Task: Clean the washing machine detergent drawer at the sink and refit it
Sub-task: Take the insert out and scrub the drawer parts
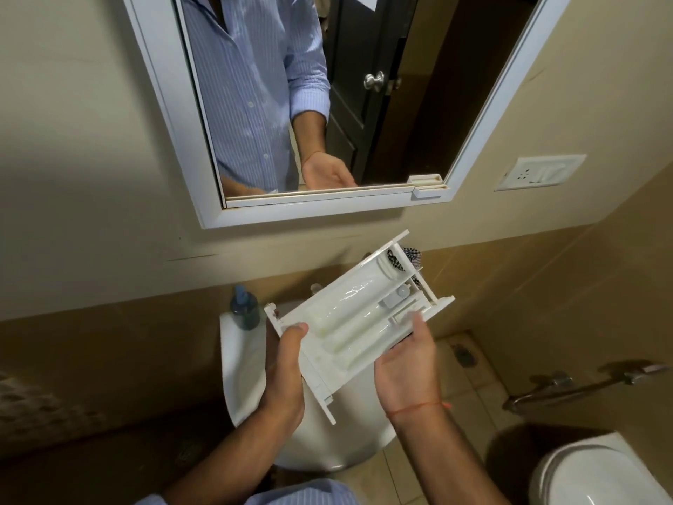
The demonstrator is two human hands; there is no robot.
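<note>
- Soap bottle [243,310]: dark, translucent, at the sink's ten o'clock corner.
- Left hand [282,369]: thumb curled over the near-left edge of the detergent drawer [358,315], clamping it.
- Drawer: glossy, wet-looking white plastic with rounded troughs, held above the white ceramic sink [242,373], tilted toward one o'clock.
- Right hand [408,369]: cradles the right side, fingers wrapped underneath.
- Advice: keep both grips firm, since wet plastic probably slips; lower it over the basin before rinsing.

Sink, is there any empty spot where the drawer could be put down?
The white ceramic sink shows bare rim left of the left hand. The back corner holds a dark blue soap bottle. The white plastic detergent drawer and right hand hide the basin.
</note>
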